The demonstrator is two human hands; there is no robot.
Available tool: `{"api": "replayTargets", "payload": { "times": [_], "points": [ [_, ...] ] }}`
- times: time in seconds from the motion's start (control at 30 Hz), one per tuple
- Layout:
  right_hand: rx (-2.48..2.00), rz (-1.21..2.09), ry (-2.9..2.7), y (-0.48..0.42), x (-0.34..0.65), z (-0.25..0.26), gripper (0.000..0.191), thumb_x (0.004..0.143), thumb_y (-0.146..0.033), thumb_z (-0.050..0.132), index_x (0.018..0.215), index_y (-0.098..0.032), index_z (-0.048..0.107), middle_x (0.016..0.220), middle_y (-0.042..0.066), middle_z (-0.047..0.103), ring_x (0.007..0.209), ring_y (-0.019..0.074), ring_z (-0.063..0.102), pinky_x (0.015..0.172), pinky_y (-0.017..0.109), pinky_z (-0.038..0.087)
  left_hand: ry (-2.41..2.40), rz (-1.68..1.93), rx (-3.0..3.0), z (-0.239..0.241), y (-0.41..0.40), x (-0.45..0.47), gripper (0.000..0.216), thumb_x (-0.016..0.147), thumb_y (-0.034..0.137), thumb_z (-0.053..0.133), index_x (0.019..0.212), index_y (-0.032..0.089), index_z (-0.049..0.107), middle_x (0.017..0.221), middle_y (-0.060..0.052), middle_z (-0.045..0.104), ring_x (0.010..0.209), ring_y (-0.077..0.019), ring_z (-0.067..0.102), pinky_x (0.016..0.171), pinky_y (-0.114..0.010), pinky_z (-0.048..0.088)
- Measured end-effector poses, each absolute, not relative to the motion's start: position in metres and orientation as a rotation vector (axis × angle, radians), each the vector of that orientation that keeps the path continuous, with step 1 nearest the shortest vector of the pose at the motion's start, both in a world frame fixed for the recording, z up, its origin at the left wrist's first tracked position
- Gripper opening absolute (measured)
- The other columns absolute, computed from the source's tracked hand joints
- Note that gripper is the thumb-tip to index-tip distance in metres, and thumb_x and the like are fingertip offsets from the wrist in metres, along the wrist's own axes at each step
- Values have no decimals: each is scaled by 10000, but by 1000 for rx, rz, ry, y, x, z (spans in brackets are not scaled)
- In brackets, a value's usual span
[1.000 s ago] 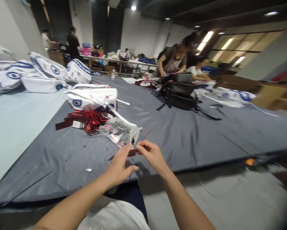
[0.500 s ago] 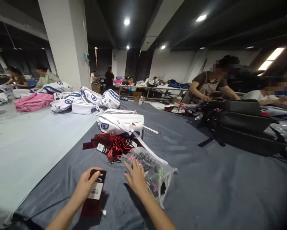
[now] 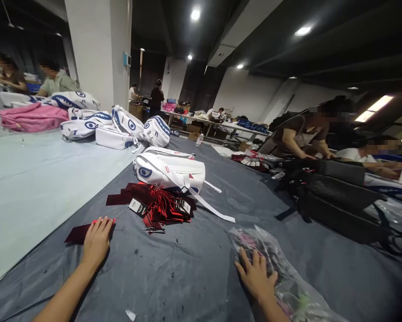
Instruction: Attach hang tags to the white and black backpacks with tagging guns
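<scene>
My left hand (image 3: 98, 241) is closed over the right end of a dark red hang tag (image 3: 77, 234), its thumb hidden. Fingers spread, my right hand (image 3: 257, 273) rests on a clear plastic bag (image 3: 299, 286) of small dark, pink and green items that I cannot make out. Between and beyond my hands lies a heap of dark red tags (image 3: 169, 210) with red strings and black-and-white labels. A pair of thread snips (image 3: 154, 230) lies at the heap's near edge. Just behind it is a white backpack (image 3: 170, 167) with a blue eye print and loose straps.
More white printed bags (image 3: 115, 136) and a pink bag (image 3: 36, 117) lie on the pale cloth at left. A black backpack (image 3: 341, 201) is at right, beside a co-worker (image 3: 298, 134) bending over the table. A white scrap (image 3: 130, 315) lies near the front.
My left hand has moved left and turned the tag over, label now out of sight. My right hand has moved the plastic bag right and nearer, away from the tag heap.
</scene>
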State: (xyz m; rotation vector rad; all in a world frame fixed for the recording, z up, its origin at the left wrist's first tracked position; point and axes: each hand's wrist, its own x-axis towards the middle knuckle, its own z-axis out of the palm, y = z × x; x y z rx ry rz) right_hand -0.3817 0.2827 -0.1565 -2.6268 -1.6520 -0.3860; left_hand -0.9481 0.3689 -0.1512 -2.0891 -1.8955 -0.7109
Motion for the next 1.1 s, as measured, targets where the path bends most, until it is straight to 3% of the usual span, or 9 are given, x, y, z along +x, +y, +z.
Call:
{"api": "replayTargets", "payload": {
  "times": [0.07,0.13,0.2,0.27,0.4,0.5,0.6,0.8,1.1],
  "points": [
    [-2426,-537,-1693,295,-395,-140,565,929,-347,425,1439,-133,540,1515,254,430,1414,459,375,1048,754,288,-1952,-590,-2135,-169,376,-947,480,909,127,368,1291,122,659,1375,-161,616,1292,-345,570,1053,-524,475],
    [-2100,-566,-1796,319,-439,-125,554,959,-342,377,1431,-90,523,1473,253,480,1376,406,441,1074,666,351,-1952,-571,-2160,-181,377,-946,474,930,167,383,1334,116,626,1413,-161,584,1324,-355,538,1070,-529,459],
    [-1762,-374,-1934,356,-501,-115,512,969,-376,419,1398,-128,547,1434,200,540,1330,316,505,1090,522,423,-1935,-592,-2163,-187,376,-946,473,936,179,390,1348,127,618,1427,-153,575,1337,-355,526,1087,-530,443],
    [-1588,-171,-2021,402,-569,-108,487,975,-358,440,1409,-159,534,1438,155,553,1330,262,506,1123,455,408,-1923,-610,-2160,-189,375,-947,470,935,175,393,1341,141,626,1420,-146,584,1327,-354,536,1078,-529,451],
    [-1821,25,-1786,499,-667,-97,500,912,-322,563,1363,-105,567,1425,184,562,1348,305,484,1152,515,322,-1901,-615,-2158,-188,376,-947,468,928,158,406,1338,165,631,1414,-137,590,1323,-350,542,1063,-527,466],
    [-1966,71,-1648,550,-694,-97,367,903,-356,587,1131,-89,697,1214,227,685,1207,365,592,1050,582,377,-1906,-620,-2145,-186,376,-945,475,925,134,402,1341,171,628,1414,-130,592,1326,-343,540,1063,-521,470],
    [-1982,61,-1609,567,-695,-104,320,922,-372,551,940,-111,736,1041,213,741,1077,354,659,978,544,426,-1914,-637,-2151,-184,376,-944,486,922,116,393,1347,175,622,1415,-124,593,1326,-334,542,1070,-519,467],
    [-1803,-24,-1723,498,-648,-123,316,930,-318,497,841,-141,745,957,156,767,961,262,700,958,391,461,-1963,-636,-2188,-183,378,-946,468,939,146,397,1351,165,618,1425,-133,582,1342,-343,525,1088,-527,447],
    [-1899,-200,-1581,325,-478,-130,353,922,-353,458,864,-162,750,912,123,771,889,255,700,912,414,494,-1930,-592,-2366,-174,378,-951,487,982,236,320,1376,153,593,1445,-142,555,1375,-348,489,1100,-552,428]
  ]
}}
